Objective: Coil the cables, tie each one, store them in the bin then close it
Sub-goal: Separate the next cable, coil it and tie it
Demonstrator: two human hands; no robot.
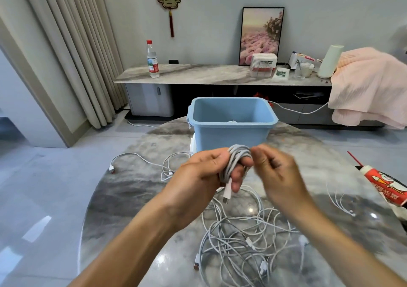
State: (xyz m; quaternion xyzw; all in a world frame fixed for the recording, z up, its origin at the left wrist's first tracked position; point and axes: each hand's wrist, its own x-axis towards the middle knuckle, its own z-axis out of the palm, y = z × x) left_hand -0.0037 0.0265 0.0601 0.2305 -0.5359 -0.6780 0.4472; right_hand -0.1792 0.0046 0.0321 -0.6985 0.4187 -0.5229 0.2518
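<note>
Above a round marble table (136,198), we hold a grey coiled cable (236,161) wound around the fingers of our left hand (204,174), which curl through the loops; its white plug dangles below. Our right hand (277,172) is just beside the coil, blurred, fingers curled near its top; we cannot tell whether it pinches the cable. Behind the hands stands an open blue bin (231,132). On the table nearer us lies a tangle of loose white cables (242,238).

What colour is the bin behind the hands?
Light blue bin; head view, the only one.
</note>
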